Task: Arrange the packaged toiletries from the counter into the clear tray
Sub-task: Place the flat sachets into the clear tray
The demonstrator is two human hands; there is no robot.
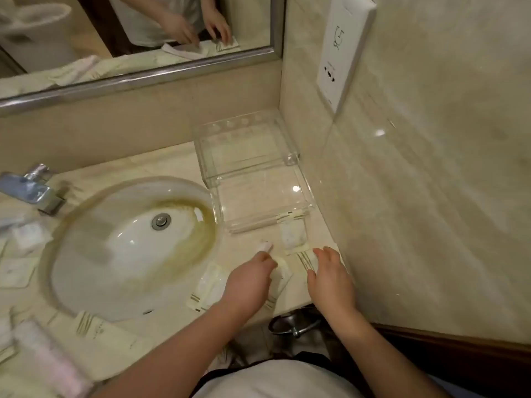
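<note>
Toiletries in cream packets lie scattered on the bench (178, 159), none of them in the clear tray (253, 173) as far as the view shows, so the arranging seems barely begun. One packet with gold stripes (306, 258) lies just ahead of and under the right hand's fingers (323, 255); another packet with a clear window (293, 234) sits just beyond those fingertips, touching the tray's near edge. A small packet (280, 271) lies partly beneath the left hand's fingers (265, 258), and a flat sachet (208, 285) rests just to the left of that hand (250, 282).

Both hands lie spread and flat over the packets; the right hand (330, 280) presses or reaches without any closed grip that I can see, and whether the left actually pinches its packet I cannot tell. The tray stands empty in the corner, well beyond the fingertips. More packets (94, 326) wait around the sink (129, 242), far left of both hands, so nearly all the work is judged still to do.
</note>
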